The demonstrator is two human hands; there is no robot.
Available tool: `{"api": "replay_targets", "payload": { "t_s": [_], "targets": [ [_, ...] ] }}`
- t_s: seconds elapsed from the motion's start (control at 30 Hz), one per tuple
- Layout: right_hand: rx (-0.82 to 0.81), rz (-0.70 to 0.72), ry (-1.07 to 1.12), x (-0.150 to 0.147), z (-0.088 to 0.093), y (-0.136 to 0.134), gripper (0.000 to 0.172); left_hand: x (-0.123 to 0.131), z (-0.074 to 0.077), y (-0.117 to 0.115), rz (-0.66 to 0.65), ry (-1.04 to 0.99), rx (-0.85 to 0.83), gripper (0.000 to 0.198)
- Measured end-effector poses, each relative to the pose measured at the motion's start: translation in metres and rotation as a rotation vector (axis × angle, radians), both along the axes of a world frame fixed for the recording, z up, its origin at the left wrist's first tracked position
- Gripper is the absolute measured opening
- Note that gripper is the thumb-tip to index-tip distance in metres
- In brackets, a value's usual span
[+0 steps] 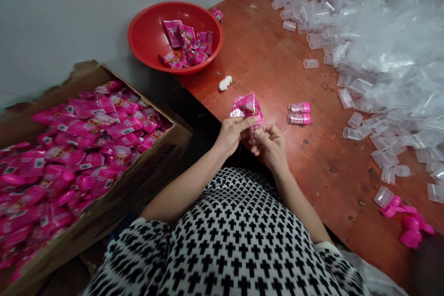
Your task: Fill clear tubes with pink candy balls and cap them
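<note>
My left hand is closed on a shiny pink printed packet, pinching it between thumb and fingers above the table's front edge. Just below the packet, my right hand grips a small pink tube that looks full of tiny beads. The tube's upper end meets the lower edge of the packet; whether it is inside cannot be made out. To the right of my hands, two similar pink-capped tubes lie side by side on the reddish wooden table.
Clear plastic cups are heaped across the right of the table. Several pink packets lie in a red bowl at the back left. A cardboard box full of filled pink packets stands left. Pink plastic pieces and a white lump rest on the table.
</note>
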State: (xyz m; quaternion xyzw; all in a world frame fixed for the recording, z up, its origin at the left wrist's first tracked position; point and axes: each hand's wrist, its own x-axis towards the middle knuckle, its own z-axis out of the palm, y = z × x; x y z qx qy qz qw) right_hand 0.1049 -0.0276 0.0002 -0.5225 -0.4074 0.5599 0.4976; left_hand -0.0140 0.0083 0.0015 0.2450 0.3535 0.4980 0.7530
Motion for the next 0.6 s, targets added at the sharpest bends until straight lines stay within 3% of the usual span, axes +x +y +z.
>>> {"api": "replay_targets", "payload": {
  "t_s": [0.1, 0.27, 0.4, 0.47, 0.6],
  "targets": [
    [-0.038, 0.029, 0.113, -0.001, -0.001, 0.001, 0.03, 0.0, 0.002, 0.0, -0.026, 0.014, 0.001, 0.031],
    [0.097, -0.124, -0.082, -0.004, 0.0, -0.001, 0.029, 0.004, -0.001, -0.004, 0.103, 0.109, 0.028, 0.031],
    [-0.064, 0.001, 0.193, -0.008, -0.002, 0.001, 0.033, 0.008, -0.002, -0.009, 0.133, 0.168, 0.049, 0.035],
    [-0.086, 0.021, 0.223, -0.009, -0.005, 0.002, 0.034, 0.006, -0.002, -0.01, 0.117, 0.156, 0.041, 0.036],
    [0.03, 0.1, -0.095, 0.007, -0.001, 0.006, 0.029, -0.005, -0.006, -0.01, 0.101, 0.261, 0.05, 0.031]
  ]
}}
